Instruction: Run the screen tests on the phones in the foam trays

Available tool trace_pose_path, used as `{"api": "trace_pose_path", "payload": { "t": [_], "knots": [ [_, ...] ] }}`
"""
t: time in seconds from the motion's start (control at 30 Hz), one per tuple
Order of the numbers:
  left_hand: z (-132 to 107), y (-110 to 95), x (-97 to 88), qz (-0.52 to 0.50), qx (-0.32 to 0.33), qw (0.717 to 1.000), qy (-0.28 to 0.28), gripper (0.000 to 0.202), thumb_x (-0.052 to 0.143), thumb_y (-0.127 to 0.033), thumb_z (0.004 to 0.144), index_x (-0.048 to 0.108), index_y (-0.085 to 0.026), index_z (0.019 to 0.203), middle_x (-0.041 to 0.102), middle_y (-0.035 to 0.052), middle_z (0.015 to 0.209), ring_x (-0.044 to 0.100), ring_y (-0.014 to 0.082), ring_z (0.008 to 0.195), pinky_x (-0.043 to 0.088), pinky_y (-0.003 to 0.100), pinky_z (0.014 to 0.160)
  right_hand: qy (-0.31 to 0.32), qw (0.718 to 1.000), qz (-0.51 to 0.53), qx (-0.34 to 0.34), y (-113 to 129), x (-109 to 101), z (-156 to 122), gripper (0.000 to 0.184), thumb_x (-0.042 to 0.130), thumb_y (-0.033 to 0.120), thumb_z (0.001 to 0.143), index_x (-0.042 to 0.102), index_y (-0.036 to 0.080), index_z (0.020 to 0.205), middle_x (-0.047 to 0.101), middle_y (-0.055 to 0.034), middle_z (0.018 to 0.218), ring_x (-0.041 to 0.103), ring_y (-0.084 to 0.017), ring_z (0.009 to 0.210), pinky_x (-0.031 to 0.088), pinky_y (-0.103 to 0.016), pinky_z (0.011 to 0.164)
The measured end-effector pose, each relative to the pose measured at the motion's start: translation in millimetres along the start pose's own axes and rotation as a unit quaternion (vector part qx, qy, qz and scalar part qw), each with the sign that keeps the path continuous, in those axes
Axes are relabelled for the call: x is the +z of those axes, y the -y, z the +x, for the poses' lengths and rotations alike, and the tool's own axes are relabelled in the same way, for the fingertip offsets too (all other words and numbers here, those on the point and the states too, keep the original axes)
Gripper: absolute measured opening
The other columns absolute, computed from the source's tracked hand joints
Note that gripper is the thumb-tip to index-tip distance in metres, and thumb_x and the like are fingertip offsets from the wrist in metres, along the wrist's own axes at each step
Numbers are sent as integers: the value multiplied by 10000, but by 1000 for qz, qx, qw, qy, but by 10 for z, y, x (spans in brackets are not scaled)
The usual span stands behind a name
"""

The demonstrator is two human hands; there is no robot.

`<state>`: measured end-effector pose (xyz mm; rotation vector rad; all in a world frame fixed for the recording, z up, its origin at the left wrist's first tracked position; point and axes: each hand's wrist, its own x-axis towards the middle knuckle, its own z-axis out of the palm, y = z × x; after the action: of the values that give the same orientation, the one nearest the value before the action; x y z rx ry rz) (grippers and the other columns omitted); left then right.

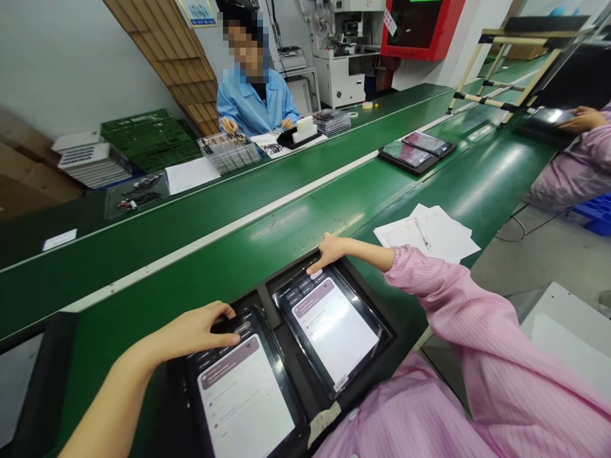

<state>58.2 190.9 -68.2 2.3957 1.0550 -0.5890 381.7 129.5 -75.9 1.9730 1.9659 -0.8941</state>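
Two tablets with lit screens lie side by side in a black tray on the green belt in front of me. My left hand point(205, 331) is over the far end of the left tablet point(248, 394). Its thumb rests on the screen and its forefinger is bent apart from it, near the tray's far edge. At the top of the right tablet point(338, 324), my right hand point(331, 252) lays its thumb on the screen, while its other fingers reach over the rim of the black tray point(305, 356) and are partly hidden. Both screens show a white panel under dark buttons.
Papers with a pen point(424, 234) lie right of the tray. Another tray with two tablets point(415, 151) sits farther along the belt point(286, 222). A black tray point(52, 375) is at left. One co-worker point(260, 105) sits opposite; another's hand point(582, 119) touches a tablet at right.
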Motion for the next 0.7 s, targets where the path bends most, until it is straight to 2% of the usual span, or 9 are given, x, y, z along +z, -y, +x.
{"api": "trace_pose_path", "payload": {
  "t": [0.1,0.17,0.23,0.3,0.37,0.43,0.47,0.6,0.7],
  "knots": [
    [-92,-132,219,44,-37,998,5,818,718,-595,563,576,-136,1225,574,170,1289,654,352,1035,530,395,879,-75,995,-41,-54,35,313,-190,1083,821,745,591,520,35,1352,412,-265,1346,436,-427,1252,438,-499,1018],
    [-137,-233,386,110,-50,992,-44,863,803,-491,517,554,-104,1247,549,208,1300,639,391,1056,507,436,915,-144,981,-79,-106,26,586,-287,1286,904,671,500,343,92,1502,350,-271,1418,360,-456,1300,346,-574,1067],
    [-142,-279,503,140,-54,984,-101,795,840,-421,534,572,-116,1217,582,200,1259,618,402,1095,484,438,935,-197,968,-88,-129,-40,798,-303,1344,949,602,448,296,133,1525,330,-266,1434,346,-462,1295,319,-590,1064],
    [-114,-255,554,97,-77,981,-150,532,777,-428,688,621,-170,1126,646,140,1184,632,357,1071,489,395,888,-254,960,-50,-110,-150,894,-244,1208,954,511,508,352,145,1488,365,-252,1390,395,-435,1243,372,-555,1020],
    [-80,-201,577,33,-120,971,-206,242,586,-409,884,666,-208,994,698,81,1092,656,306,1000,487,365,833,-331,942,11,-62,-265,916,-163,836,858,387,703,458,127,1389,434,-227,1293,456,-382,1168,424,-506,975],
    [-58,-182,624,-20,-139,955,-263,297,424,-347,974,689,-216,949,715,61,1057,658,278,993,481,356,844,-401,914,47,-33,-349,952,-129,396,647,245,868,559,124,1235,493,-195,1176,494,-333,1094,453,-471,938],
    [-52,-200,662,-40,-126,949,-287,316,399,-328,984,693,-214,996,706,64,1101,650,272,1025,480,355,869,-423,904,45,-33,-377,997,-141,264,547,188,898,593,136,1153,510,-183,1135,503,-319,1066,465,-462,914],
    [-35,-404,838,-43,-48,949,-309,374,521,-408,949,607,-184,1235,627,115,1229,586,299,1144,434,429,1003,-448,893,-30,-16,-431,1325,-309,297,426,77,845,646,167,1023,485,-191,1239,476,-344,1113,481,-480,821],
    [-29,-528,887,18,-87,947,-310,358,559,-430,933,604,-170,1175,615,133,1136,573,327,1104,365,536,1029,-467,884,-23,-12,-454,1509,-392,345,414,47,796,673,177,984,470,-178,1269,469,-345,1122,485,-473,788]
  ]
}}
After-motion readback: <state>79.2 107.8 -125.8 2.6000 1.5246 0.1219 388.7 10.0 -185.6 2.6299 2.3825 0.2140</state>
